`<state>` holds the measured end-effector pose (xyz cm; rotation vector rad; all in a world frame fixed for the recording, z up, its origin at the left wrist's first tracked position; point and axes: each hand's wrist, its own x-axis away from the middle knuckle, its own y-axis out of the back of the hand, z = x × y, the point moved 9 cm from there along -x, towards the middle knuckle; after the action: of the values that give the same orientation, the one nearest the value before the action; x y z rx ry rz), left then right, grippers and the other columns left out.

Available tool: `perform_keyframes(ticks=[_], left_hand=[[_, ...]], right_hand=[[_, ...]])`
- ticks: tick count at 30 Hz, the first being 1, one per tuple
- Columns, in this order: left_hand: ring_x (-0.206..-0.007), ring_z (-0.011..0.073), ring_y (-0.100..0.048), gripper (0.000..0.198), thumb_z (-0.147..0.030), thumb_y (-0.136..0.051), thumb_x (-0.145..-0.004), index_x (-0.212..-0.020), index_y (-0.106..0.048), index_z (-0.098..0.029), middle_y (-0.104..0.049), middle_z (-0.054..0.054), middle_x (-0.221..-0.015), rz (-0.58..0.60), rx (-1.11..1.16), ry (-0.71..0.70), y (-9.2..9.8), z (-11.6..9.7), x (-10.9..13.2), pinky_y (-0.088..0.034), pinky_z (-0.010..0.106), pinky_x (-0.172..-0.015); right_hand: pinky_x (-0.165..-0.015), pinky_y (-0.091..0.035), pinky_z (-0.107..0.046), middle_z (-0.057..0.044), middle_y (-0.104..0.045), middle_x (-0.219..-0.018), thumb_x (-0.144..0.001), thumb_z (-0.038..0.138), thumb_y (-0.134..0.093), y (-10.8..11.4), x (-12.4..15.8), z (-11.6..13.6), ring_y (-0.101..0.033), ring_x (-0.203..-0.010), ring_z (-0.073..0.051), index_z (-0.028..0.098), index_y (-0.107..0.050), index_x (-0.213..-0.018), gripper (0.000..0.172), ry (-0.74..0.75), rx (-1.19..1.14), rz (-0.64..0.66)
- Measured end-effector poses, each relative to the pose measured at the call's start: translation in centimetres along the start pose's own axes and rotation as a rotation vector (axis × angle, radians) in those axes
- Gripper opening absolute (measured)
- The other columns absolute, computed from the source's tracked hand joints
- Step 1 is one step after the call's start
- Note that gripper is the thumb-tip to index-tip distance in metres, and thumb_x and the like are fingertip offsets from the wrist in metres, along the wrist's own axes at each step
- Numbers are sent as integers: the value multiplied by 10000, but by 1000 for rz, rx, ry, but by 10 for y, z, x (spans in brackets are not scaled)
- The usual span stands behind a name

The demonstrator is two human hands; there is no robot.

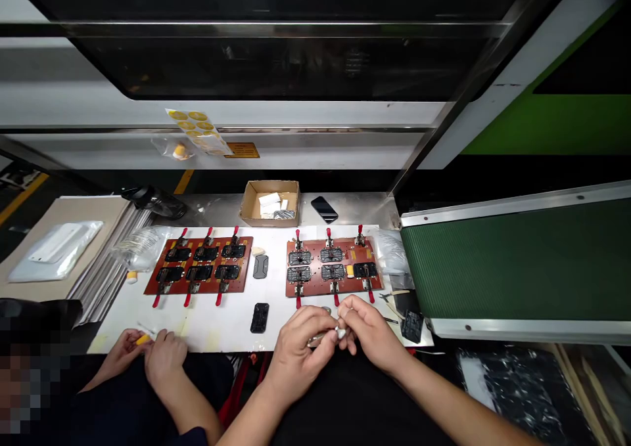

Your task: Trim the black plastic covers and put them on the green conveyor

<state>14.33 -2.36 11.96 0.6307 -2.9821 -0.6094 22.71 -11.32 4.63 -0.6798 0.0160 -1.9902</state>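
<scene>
The fingers of the left hand are pinched around a slim metallic object, and the fingers of the right hand close in on a small white piece at its tip. Both sit on the near side of the brown board; what exactly the metallic object is, the curled fingers hide.

To handle this well, a light but firm pinch seems best, with the left hand as the steady one and the right fingertips making the small movements. Something this small could slip, so it would be safer to bring both hands farther over the tabletop, closer to the brown board, and to keep clear of the red clamp handle at its near right corner.

On the brown board stands a yellow bottle among clamped black parts. Right of it lie pliers and a loose black part; left of it, a grey plate and another clamp board. Beyond its far edge are a cardboard box and a phone. Farther left of it, a co-worker's hands hold a yellow item.
</scene>
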Motion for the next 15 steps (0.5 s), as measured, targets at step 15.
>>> perform_keyframes(ticks=[15], left_hand=[[-950,165,-627,135,-181,-623,-985,-1064,-706,-253,-660,36,-995,-43,48,-14,4,2,2,-488,283,-843]], right_hand=[[-655,-459,-236,19,-615,-749,-977,485,-645,2,14,13,-551,-682,-93,185,-634,-930,304,129,175,65]])
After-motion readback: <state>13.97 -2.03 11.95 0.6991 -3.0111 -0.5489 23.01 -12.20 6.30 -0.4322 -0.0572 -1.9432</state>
